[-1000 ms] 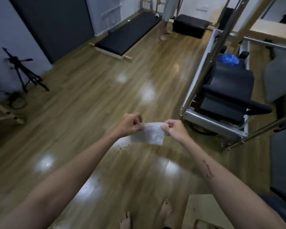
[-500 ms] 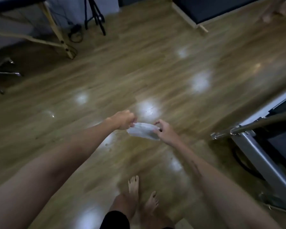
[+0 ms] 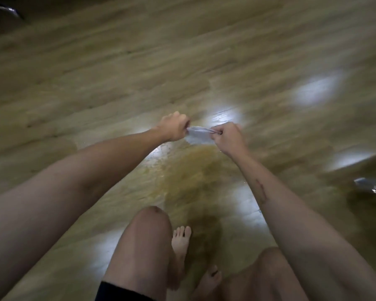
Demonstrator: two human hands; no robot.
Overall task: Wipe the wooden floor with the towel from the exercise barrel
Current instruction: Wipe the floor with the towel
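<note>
Near the middle of the frame, both hands grip a small white towel (image 3: pixel 199 134), stretched short between them. The left hand (image 3: pixel 173 127) is closed in a fist on the towel's left end; the right hand (image 3: pixel 227 137) is closed on its right end, fingers curled under. The towel hangs above the floor (image 3: pixel 117 61); whether its lower edge touches the boards cannot be told, as the picture is blurred.

Just below the hands, in the centre of the frame, a darker, wet-looking patch (image 3: pixel 189 170) spreads over the floor toward the bottom edge. Bright glare spots lie around it, one right behind the towel, another toward the upper right. Bent knees fill the bottom of the frame, with bare feet (image 3: pixel 181 240) between them, so the person seems to be crouching down over the patch.

As a judgement, the towel is already fetched and in hand, and the step now is getting down to the floor; wiping proper does not look begun. The next move calls for laying the towel flat on the boards at the near edge of the patch, pressing a palm on it, and sweeping across the wet area. One hand could let go to brace, since the towel is small. The feet stand close to the patch, so slipping on the wet boards is a risk.

A metal piece (image 3: pixel 369 184) shows at the right edge, blurred.
</note>
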